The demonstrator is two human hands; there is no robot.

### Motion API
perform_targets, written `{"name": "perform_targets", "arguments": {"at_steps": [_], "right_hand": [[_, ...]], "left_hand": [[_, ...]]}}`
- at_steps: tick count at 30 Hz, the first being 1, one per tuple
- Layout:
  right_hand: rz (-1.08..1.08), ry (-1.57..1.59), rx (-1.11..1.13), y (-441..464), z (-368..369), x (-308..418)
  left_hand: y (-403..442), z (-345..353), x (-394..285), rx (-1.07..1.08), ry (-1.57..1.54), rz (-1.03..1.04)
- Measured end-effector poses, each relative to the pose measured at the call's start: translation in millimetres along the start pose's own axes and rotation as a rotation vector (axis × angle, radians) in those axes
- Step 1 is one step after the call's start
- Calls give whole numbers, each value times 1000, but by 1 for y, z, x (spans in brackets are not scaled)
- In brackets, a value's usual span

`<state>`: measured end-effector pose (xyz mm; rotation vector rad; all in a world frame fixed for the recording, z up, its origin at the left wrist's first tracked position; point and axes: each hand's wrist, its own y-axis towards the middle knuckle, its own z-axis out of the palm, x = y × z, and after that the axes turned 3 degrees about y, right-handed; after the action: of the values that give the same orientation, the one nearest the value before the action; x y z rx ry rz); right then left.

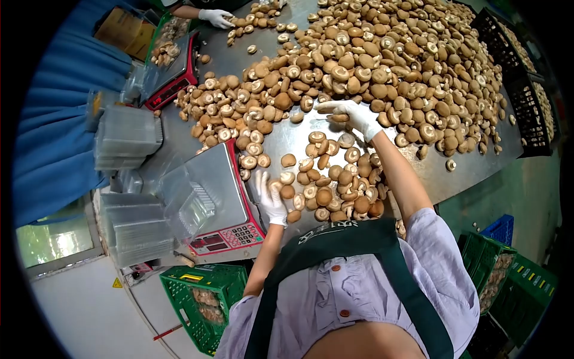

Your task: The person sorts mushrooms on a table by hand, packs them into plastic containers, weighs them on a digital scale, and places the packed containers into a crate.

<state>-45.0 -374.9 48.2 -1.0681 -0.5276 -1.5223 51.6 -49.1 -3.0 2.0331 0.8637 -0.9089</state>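
My left hand [270, 200], in a white glove, rests near the scale's edge with its fingers stretched out and apart. A brown-capped mushroom [287, 191] lies right beside it. My right hand [357, 118], gloved too, reaches across the metal table at the edge of the big mushroom heap [412, 66]. Its fingers curve over one mushroom [339, 118], which shows at their lower side. Between my hands and the apron spreads a smaller group of mushrooms [323, 197], some caps up, others with pale gills and stems showing.
To the left stands a red-edged scale [224, 173] with a clear plastic tray [196, 206] on it. Stacked clear trays [134, 230] stand beyond. A second scale [173, 75] and another person's gloved hand [216, 18] are farther off. Black crates [529, 110] flank the table's right end.
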Motion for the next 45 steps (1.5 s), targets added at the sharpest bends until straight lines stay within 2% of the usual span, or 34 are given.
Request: {"name": "perform_targets", "arguments": {"at_steps": [1,2,3,5,7,9,10,12,13,14,16,21,22,24,25,28,29,32,35,36,39,42,44,45], "right_hand": [[32,65,70,8,3,-1],[75,-86,73,12,7,5],[-58,-338,-75,28,15,-10],[60,-473,-102,22,40,3],[114,-498,-103,32,43,2],[263,-536,-102,26,49,16],[85,-463,25,44,20,-16],[195,-609,11,45,3,-28],[121,-570,73,30,7,-26],[99,-560,67,19,12,-27],[156,-640,91,29,-18,-63],[227,-504,145,-41,-38,-54],[263,-546,40,-54,-41,-58],[281,-529,-22,-76,-46,-64],[258,-476,21,-85,-48,-65],[312,-637,-75,-134,-9,-22],[321,-600,-76,-134,-15,-41],[159,-554,-72,-168,-25,-64],[203,-451,-178,-219,-22,-58],[184,-540,-195,-242,-13,-44],[94,-460,-284,-285,-26,-59],[43,-415,-383,-327,-31,-64],[-25,-407,-483,-355,-39,-69],[152,-530,-429,-372,-48,-66]], "left_hand": [[3,9,-4,28,-105,-21],[11,15,-14,25,-171,-58],[16,19,-19,38,-186,-56],[25,33,-9,87,-230,-34],[37,45,-7,91,-309,-24],[47,49,-15,192,-352,-33],[50,52,-22,246,-377,-39],[58,60,-34,356,-430,-48],[58,66,-37,418,-457,-55],[59,72,-36,452,-378,49],[55,80,-41,560,-384,35],[26,94,-64,812,-318,78],[18,95,-76,815,-273,96],[5,103,-84,844,-324,88],[0,106,-89,843,-365,74],[-20,108,-101,868,-329,110],[-26,109,-104,870,-278,137],[-40,114,-122,918,-264,181],[-58,130,-136,993,-247,222],[-62,137,-141,1029,-262,265],[-78,155,-160,1108,-303,357],[-89,167,-187,1228,-422,427],[-102,173,-201,1399,-496,445],[-108,175,-208,1492,-562,458]]}}
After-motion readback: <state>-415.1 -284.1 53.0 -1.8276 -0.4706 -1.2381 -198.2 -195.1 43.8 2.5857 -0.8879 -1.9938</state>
